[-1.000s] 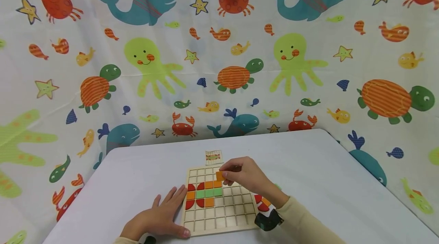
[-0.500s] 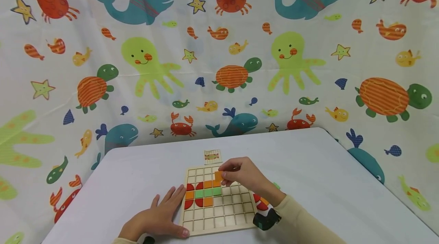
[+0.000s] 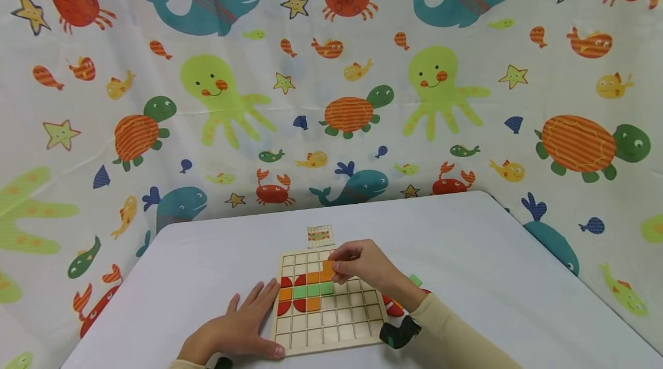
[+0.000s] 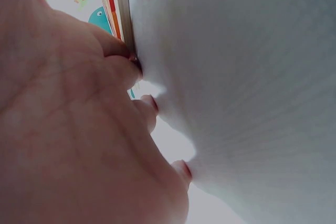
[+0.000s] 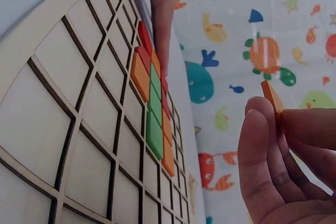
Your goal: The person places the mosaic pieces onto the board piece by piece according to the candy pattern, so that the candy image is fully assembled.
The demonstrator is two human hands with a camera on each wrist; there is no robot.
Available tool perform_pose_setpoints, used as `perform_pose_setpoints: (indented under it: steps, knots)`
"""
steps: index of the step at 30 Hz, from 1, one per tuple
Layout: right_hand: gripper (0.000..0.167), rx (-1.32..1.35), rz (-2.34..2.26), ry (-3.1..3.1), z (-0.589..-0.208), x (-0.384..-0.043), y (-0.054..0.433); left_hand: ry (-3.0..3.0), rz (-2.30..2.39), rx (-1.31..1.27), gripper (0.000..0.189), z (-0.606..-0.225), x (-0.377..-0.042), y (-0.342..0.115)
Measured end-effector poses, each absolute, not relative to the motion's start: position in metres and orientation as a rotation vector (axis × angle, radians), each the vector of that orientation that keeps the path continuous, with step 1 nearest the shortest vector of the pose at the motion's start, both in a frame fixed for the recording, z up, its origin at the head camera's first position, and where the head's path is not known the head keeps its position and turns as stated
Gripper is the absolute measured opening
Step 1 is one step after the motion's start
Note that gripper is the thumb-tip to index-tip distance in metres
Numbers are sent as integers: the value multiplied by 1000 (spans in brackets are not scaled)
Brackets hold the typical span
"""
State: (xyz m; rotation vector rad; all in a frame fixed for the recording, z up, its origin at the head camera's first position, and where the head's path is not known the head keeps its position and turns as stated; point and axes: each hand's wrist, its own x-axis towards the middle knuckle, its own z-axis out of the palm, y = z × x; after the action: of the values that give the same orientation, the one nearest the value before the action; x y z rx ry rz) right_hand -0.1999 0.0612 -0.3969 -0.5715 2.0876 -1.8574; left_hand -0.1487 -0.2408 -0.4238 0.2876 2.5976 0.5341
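My right hand [image 3: 370, 268] pinches an orange square tile [image 3: 327, 269] between thumb and fingers, over the upper middle of a wooden grid board [image 3: 346, 318]. In the right wrist view, that orange tile [image 5: 272, 97] is held edge-on, apart from the board. Red quarter-round tiles [image 3: 299, 306], orange squares [image 3: 313, 304] and green squares [image 3: 313, 290] sit in the board's left and middle cells. My left hand [image 3: 233, 326] lies spread on the table, its fingers and thumb at the board's left edge. The left wrist view shows mostly palm.
A small pattern card [image 3: 320, 235] lies just beyond the board's far edge. Loose red and orange tiles [image 3: 395, 307] and a green tile [image 3: 415, 280] lie to the right, partly hidden by my right wrist. A sea-animal curtain [image 3: 357, 144] hangs behind the white table [image 3: 217, 265].
The head view has shifted slightly. My right hand keeps its pinch on the orange tile, which sits marginally lower over the board. The left hand stays at the board's edge.
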Motion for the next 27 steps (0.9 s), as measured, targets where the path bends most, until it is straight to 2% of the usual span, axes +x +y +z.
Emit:
perform_pose_setpoints:
  steps: [27]
  knots:
    - [8, -516, -1649, 2152, -412, -197, 55, 2595, 542, 310, 133, -422, -147, -242]
